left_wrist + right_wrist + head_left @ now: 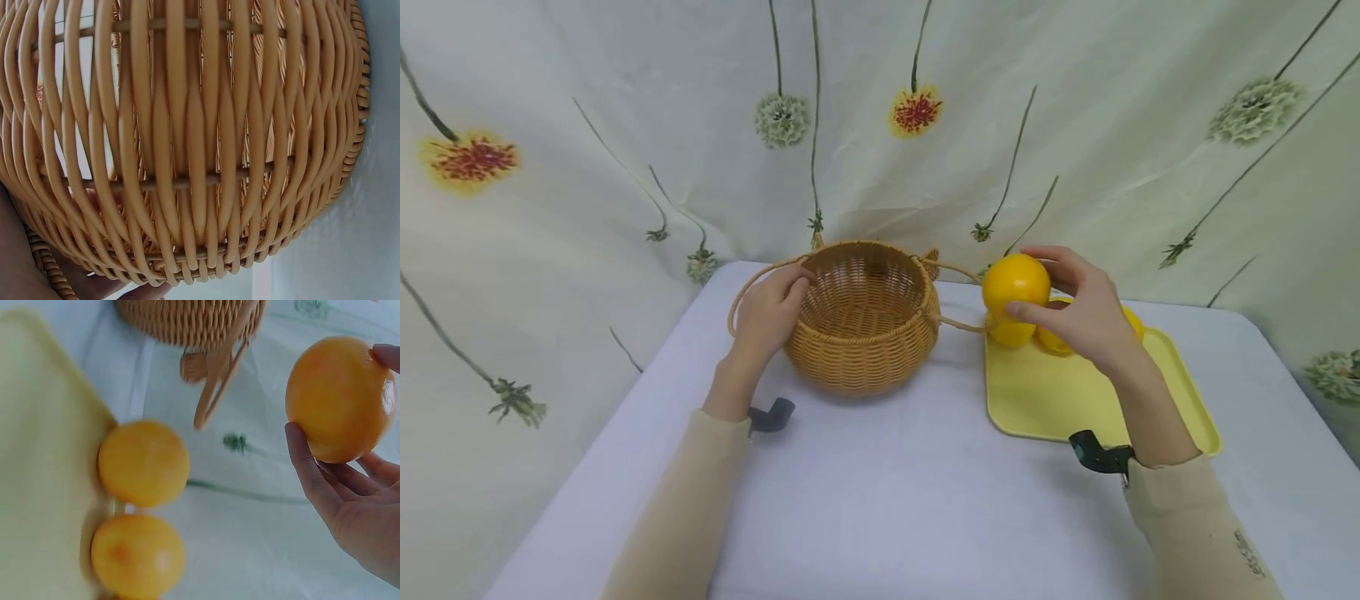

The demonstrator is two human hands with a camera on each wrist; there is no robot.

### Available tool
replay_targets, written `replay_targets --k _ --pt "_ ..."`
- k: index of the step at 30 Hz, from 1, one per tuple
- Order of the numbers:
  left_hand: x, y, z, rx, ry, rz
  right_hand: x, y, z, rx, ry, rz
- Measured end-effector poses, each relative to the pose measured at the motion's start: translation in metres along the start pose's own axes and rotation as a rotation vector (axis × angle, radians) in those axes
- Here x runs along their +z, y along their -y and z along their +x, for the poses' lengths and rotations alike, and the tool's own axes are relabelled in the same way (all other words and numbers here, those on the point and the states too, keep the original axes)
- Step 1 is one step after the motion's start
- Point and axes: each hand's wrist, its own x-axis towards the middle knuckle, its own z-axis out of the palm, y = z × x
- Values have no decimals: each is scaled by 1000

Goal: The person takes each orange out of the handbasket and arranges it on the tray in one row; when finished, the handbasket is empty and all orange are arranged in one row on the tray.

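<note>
My right hand (1086,312) holds an orange (1017,283) raised above the near-left part of the fruit group, thumb on one side and fingers on the other. In the right wrist view the same orange (340,400) sits between thumb and fingertips. My left hand (769,312) grips the left rim of a round wicker basket (857,367), its fingers over the edge. The basket's woven wall (187,125) fills the left wrist view. Inside, the basket shows only its woven bottom. A looped handle hangs out on each side of it.
A yellow tray (1037,400) lies to the right of the basket, with several more oranges (144,462) along its far edge. The basket's right handle (961,325) reaches toward the tray. A flower-printed cloth (865,183) hangs behind the white-covered table (887,500).
</note>
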Motion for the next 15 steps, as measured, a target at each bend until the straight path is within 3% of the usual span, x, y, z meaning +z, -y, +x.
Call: replay_targets --k 15 --pt "2 0 1 12 -4 -18 -90 -76 -27 153 -170 -158"
